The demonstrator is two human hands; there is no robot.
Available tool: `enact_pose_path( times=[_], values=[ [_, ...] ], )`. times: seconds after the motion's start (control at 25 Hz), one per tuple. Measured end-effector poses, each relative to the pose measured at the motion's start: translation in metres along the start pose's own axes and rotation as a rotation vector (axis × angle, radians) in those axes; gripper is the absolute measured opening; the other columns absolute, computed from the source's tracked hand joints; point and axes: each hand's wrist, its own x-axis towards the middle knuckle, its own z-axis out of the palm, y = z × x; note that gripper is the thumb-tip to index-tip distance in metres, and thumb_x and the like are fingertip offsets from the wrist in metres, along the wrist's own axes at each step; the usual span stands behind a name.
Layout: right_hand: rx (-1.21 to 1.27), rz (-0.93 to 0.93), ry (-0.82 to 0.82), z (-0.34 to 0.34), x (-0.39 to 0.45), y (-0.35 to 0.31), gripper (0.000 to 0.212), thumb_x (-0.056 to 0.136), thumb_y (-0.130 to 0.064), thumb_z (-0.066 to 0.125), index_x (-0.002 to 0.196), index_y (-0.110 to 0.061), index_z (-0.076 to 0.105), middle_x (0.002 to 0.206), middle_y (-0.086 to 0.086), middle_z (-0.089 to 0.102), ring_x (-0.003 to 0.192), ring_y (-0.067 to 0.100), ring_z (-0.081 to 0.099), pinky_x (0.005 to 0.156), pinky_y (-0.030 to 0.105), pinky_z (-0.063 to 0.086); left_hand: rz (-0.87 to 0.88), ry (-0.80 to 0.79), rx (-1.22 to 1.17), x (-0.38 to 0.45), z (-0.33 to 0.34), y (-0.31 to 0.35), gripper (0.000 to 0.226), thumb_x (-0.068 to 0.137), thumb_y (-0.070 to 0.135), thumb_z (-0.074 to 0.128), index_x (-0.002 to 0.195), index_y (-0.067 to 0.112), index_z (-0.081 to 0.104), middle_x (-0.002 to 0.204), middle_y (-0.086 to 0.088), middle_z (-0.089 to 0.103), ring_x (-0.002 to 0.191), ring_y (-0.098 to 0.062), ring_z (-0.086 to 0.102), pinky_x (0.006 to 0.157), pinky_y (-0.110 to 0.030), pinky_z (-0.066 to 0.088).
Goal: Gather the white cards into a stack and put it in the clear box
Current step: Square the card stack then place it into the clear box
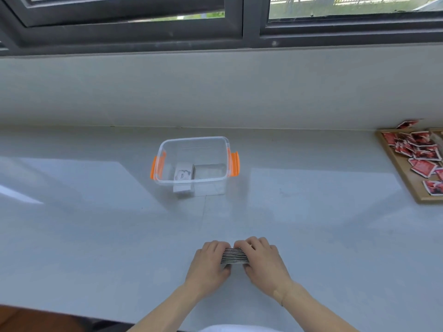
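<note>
A stack of white cards [234, 255] stands on its edge on the pale table, low in the middle of the view. My left hand [208, 267] grips its left end and my right hand [263, 262] grips its right end, fingers curled over the top. Farther back stands the clear box [167, 146] with orange side latches. Inside it, at the near left, lies another small stack of white cards [183, 174] with the word "love" on top.
A wooden tray [405, 178] holding several red cards sits at the right edge of the table. A grey wall ledge and dark window frames run behind the box. The table's front edge lies just below my forearms.
</note>
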Motion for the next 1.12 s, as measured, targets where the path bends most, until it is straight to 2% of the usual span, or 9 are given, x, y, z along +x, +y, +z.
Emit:
enact_pose_path(
  times=[0.28,0.36,0.44,0.56,0.68,0.84,1.0,1.08,1.12],
  values=[
    [-0.237,0.003,0.032,0.009,0.001,-0.005,0.04,0.07,-0.044,0.074,0.104,-0.026,0.059,0.098,-0.005,0.063,0.093,0.025,0.06,0.086,0.046,0.051,-0.024,0.0,0.055,0.004,0.011,-0.005,0.041,0.079,0.037,0.05,0.119,0.03,0.046,0.12,0.015,0.052,0.116,-0.013,0.045,0.092,-0.027,0.035],
    [-0.247,-0.019,0.048,0.009,0.002,-0.006,0.039,0.068,-0.043,0.079,0.098,-0.024,0.061,0.093,-0.005,0.064,0.085,0.024,0.061,0.076,0.042,0.054,-0.043,0.007,-0.007,0.004,0.01,-0.005,0.053,0.076,0.037,0.055,0.127,0.033,0.042,0.123,0.016,0.05,0.12,-0.011,0.044,0.096,-0.025,0.032],
    [-0.236,-0.015,0.036,0.008,0.003,-0.006,0.038,0.069,-0.041,0.079,0.096,-0.024,0.06,0.09,-0.005,0.062,0.079,0.025,0.058,0.062,0.037,0.05,-0.118,0.047,-0.226,-0.003,0.004,-0.008,0.075,0.069,0.036,0.064,0.138,0.036,0.034,0.129,0.019,0.047,0.122,-0.005,0.042,0.103,-0.024,0.029],
    [-0.236,0.006,0.019,0.008,0.004,-0.007,0.035,0.076,-0.041,0.073,0.102,-0.023,0.058,0.096,-0.003,0.06,0.084,0.027,0.056,0.061,0.038,0.046,-0.212,0.097,-0.553,-0.026,0.001,-0.024,0.092,0.069,0.035,0.071,0.147,0.036,0.022,0.146,0.031,0.027,0.136,0.008,0.025,0.112,-0.021,0.017],
    [-0.245,0.024,0.007,0.009,0.004,-0.01,0.033,0.086,-0.04,0.062,0.111,-0.021,0.054,0.104,-0.001,0.058,0.092,0.029,0.052,0.062,0.039,0.044,-0.325,0.199,-0.82,-0.047,-0.001,-0.033,0.084,0.08,0.035,0.063,0.149,0.036,0.016,0.154,0.027,0.018,0.139,0.016,0.013,0.114,-0.022,0.013],
    [-0.252,0.022,-0.007,0.009,0.005,-0.009,0.033,0.088,-0.041,0.059,0.112,-0.019,0.055,0.105,0.001,0.058,0.092,0.029,0.052,0.059,0.039,0.046,-0.474,0.364,-1.061,-0.045,-0.001,-0.01,0.077,0.079,0.025,0.051,0.148,0.037,0.017,0.156,0.022,0.018,0.142,0.007,0.016,0.115,-0.023,0.015],
    [-0.23,0.024,-0.018,0.008,0.005,-0.009,0.033,0.086,-0.042,0.06,0.111,-0.021,0.055,0.103,-0.001,0.057,0.091,0.028,0.051,0.058,0.038,0.045,-0.445,0.169,-1.176,-0.029,0.013,0.036,0.078,0.075,0.02,0.048,0.145,0.04,0.02,0.147,0.022,0.037,0.122,0.024,0.037,0.096,-0.002,0.032],
    [-0.223,0.019,-0.012,0.008,0.004,-0.009,0.033,0.082,-0.039,0.066,0.108,-0.021,0.057,0.099,-0.001,0.058,0.087,0.028,0.053,0.054,0.038,0.044,-0.415,0.079,-1.211,-0.025,0.017,0.041,0.076,0.074,0.017,0.048,0.144,0.038,0.025,0.139,0.02,0.048,0.115,0.02,0.047,0.086,-0.001,0.039],
    [-0.221,0.02,-0.011,0.008,0.003,-0.009,0.032,0.081,-0.038,0.067,0.107,-0.021,0.058,0.098,-0.001,0.059,0.086,0.028,0.053,0.053,0.038,0.044,-0.416,0.075,-1.224,-0.025,0.015,0.037,0.076,0.074,0.015,0.048,0.145,0.035,0.027,0.144,0.018,0.045,0.12,0.018,0.044,0.09,-0.004,0.039]
  ],
)
